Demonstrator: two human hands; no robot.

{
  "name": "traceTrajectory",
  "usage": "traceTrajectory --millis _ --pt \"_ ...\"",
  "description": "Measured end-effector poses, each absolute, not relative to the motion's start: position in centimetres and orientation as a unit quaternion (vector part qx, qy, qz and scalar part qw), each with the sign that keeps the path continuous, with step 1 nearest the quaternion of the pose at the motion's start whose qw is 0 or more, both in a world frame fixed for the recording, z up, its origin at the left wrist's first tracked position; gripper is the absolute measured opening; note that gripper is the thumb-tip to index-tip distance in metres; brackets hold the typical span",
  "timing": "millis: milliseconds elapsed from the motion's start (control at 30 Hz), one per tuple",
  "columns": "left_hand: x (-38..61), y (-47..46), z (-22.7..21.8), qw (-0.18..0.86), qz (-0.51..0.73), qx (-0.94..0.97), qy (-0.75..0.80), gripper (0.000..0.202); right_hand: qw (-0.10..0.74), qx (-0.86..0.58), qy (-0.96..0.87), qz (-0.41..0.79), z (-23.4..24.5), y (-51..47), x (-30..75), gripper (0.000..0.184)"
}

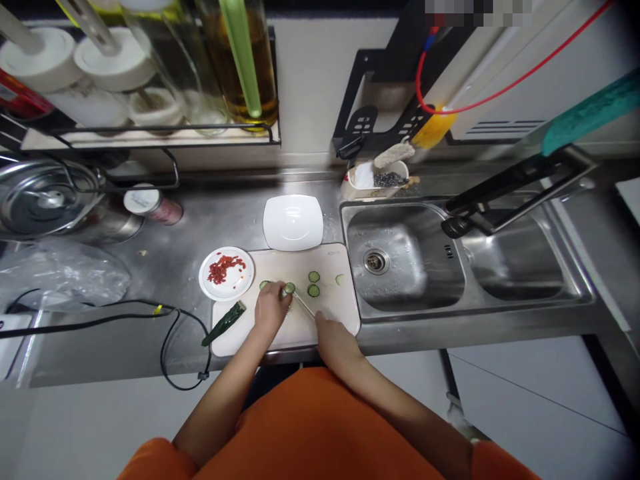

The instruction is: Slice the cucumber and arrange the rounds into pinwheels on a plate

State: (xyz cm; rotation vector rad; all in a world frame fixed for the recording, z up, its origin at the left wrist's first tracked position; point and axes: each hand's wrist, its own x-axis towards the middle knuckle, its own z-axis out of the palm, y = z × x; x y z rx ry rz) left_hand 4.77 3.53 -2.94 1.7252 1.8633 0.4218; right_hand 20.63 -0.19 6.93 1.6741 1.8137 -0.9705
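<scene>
On the white cutting board (pixel 333 320), my left hand (pixel 271 308) is closed around a piece of cucumber (pixel 289 288), whose cut end shows past the fingertips. My right hand (pixel 336 340) grips a knife (pixel 304 305) by its handle, its blade slanting up-left to the cucumber's cut end. Several cucumber slices (pixel 313 291) lie right of the blade, and a thin end piece (pixel 339 279) sits farther right. Another length of dark green cucumber (pixel 224 324) rests across the board's left edge. Most of the held piece is hidden by my fingers.
A white dish of red berries (pixel 220 291) touches the board's upper left. Behind it stands a white square plate (pixel 293 223). The double sink (pixel 405 257) with its black faucet (pixel 500 193) lies right. A black cable (pixel 175 333) and plastic bag (pixel 65 273) are left.
</scene>
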Motion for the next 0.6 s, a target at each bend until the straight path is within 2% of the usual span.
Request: traceTrajectory --millis 433,600 --pt "4.9 3.8 -2.7 0.284 0.140 0.641 0.699 0.020 0.245 0.613 0.651 -0.375 7.0 -0.2 20.4 0.035" --pt "5.1 4.0 -2.2 0.287 0.150 0.639 0.697 0.014 0.265 0.622 0.623 -0.394 8.0 -1.0 21.6 0.042"
